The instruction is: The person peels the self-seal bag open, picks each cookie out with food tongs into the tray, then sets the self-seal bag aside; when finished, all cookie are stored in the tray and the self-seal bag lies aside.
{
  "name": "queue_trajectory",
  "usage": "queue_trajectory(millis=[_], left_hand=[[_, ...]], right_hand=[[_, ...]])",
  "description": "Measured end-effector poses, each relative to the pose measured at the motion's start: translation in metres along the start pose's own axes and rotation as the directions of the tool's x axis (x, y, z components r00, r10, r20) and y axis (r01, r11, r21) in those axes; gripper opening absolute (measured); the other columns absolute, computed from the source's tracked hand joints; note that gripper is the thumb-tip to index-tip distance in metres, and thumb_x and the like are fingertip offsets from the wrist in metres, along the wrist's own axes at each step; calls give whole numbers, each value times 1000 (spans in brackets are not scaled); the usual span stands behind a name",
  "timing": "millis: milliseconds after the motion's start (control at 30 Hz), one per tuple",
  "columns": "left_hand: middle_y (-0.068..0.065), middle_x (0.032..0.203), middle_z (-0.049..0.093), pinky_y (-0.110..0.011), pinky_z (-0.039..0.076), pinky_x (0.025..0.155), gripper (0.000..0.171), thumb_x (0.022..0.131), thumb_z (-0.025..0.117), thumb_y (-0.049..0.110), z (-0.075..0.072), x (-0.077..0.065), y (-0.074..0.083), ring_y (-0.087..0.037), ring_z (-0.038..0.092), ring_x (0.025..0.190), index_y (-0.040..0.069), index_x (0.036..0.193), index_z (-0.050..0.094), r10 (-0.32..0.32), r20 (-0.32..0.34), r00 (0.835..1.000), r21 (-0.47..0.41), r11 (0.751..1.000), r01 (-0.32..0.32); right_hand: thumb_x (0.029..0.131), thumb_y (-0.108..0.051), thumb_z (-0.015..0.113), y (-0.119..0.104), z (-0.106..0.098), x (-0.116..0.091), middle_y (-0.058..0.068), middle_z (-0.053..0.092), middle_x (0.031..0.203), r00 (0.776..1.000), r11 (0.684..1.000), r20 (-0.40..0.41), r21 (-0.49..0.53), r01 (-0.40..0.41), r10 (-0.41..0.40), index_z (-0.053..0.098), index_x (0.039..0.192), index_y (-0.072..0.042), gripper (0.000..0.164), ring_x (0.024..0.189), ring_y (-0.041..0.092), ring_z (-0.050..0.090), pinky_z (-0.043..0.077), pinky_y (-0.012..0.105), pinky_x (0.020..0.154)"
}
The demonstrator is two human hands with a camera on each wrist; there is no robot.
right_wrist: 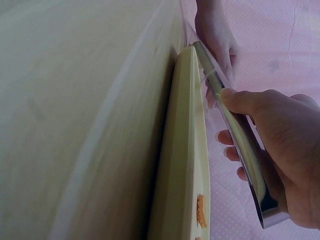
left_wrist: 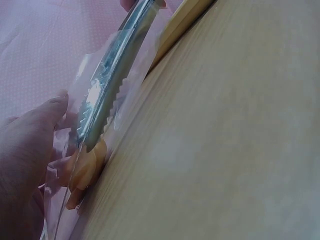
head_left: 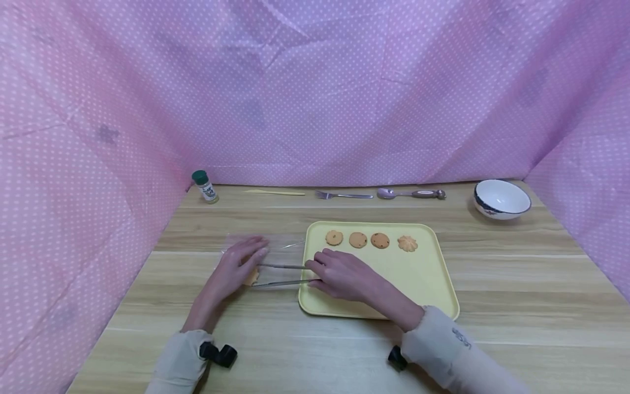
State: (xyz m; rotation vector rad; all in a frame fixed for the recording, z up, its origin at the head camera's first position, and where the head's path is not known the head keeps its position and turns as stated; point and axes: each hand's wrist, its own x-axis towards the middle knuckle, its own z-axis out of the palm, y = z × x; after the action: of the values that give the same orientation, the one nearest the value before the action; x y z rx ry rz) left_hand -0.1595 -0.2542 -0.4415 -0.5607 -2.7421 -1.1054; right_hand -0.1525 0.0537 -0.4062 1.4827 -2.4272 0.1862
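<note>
My right hand grips a pair of metal tongs, thumb on one arm and fingers on the other. The tongs point left, their toothed ends inside a clear plastic bag. My left hand holds the bag from its left side, the thumb at the film in the left wrist view. Inside, cookies lie at the tong tips, partly overlapping. From the head view, the left hand covers most of them. Under my right hand is the yellow tray, with a row of several cookies along its far side.
Behind the tray lie a pale yellow knife-like utensil, a fork and a spoon. A green-capped shaker jar stands at the back left, a white bowl at the back right. Pink dotted cloth hangs around the table.
</note>
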Motion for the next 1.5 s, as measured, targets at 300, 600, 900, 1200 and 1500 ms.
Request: queue_trajectory(millis=[300, 600, 900, 1200, 1500], left_hand=[[-17, 150, 55, -60, 32, 117, 40, 109, 57, 31, 3, -1, -1, -38, 46, 141, 7, 140, 66, -2, -6, 1000, 13, 1000, 2], [-17, 149, 55, -60, 32, 117, 39, 108, 58, 30, 4, 0, -2, -38, 46, 141, 7, 138, 67, 7, -13, 1000, 6, 1000, -7], [-16, 151, 54, -59, 31, 118, 40, 109, 57, 32, 4, 0, -2, -37, 45, 142, 8, 140, 66, -12, -6, 1000, -4, 1000, 12], [-15, 152, 52, -61, 29, 118, 43, 109, 55, 37, 3, -1, -2, -37, 44, 143, 9, 141, 65, -40, 12, 999, -6, 999, 40], [-16, 151, 53, -60, 30, 118, 41, 109, 56, 34, 4, 1, -4, -37, 45, 143, 9, 141, 65, -26, 0, 1000, -6, 1000, 26]], right_hand=[[97, -30, 75, -6, 5, 7, 2, 66, 95, 1000, 999, -11, -47, 10, -11, 70, 113, -7, 28, 85, 18, 64, 56, 28, 73], [97, -32, 75, -8, 8, 10, 2, 67, 97, 1000, 996, -16, -87, 4, -5, 70, 113, -9, 29, 87, 18, 65, 57, 29, 73], [96, -31, 76, -10, 10, 12, -1, 64, 92, 1000, 994, -23, -111, 0, -2, 70, 107, -11, 24, 82, 16, 63, 56, 27, 68], [96, -30, 76, -10, 11, 12, -1, 64, 90, 999, 993, -36, -117, 0, -4, 69, 104, -11, 23, 81, 17, 63, 55, 27, 68], [96, -28, 76, -11, 11, 11, -1, 63, 87, 998, 993, -55, -121, 11, -18, 68, 101, -11, 20, 78, 16, 62, 54, 27, 66]])
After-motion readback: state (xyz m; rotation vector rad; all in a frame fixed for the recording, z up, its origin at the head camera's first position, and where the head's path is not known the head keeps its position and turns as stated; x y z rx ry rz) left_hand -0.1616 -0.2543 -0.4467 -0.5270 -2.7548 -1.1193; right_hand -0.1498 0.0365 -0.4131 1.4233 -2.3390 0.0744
